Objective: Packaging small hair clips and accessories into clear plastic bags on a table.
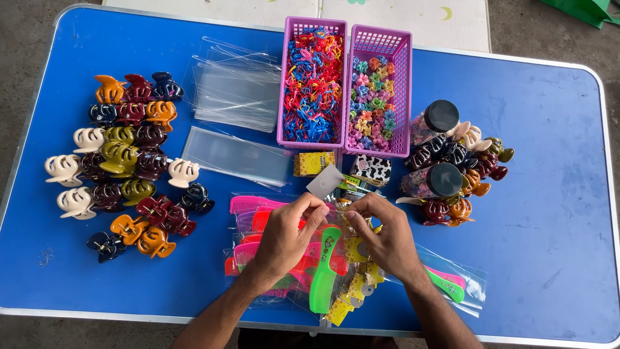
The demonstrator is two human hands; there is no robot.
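Note:
My left hand (pixel 287 236) and my right hand (pixel 385 238) meet over a pile of bagged combs (pixel 323 271) near the table's front edge. Both pinch the top of a clear plastic bag (pixel 336 207) that holds small items; a small grey card (pixel 325 182) sticks up just above my left fingers. Pink, red and green combs in clear sleeves lie under my hands, with small yellow packets (pixel 354 284) among them. What exactly lies inside the bag between my fingertips is hidden.
Many hair claw clips (pixel 123 161) lie at left on the blue table (pixel 549 245). Clear sleeves (pixel 236 90) sit at back. Two purple baskets (pixel 314 22) (pixel 381 39) hold small clips. Black-lidded jars (pixel 441 116) and more claw clips (pixel 475 165) are at right.

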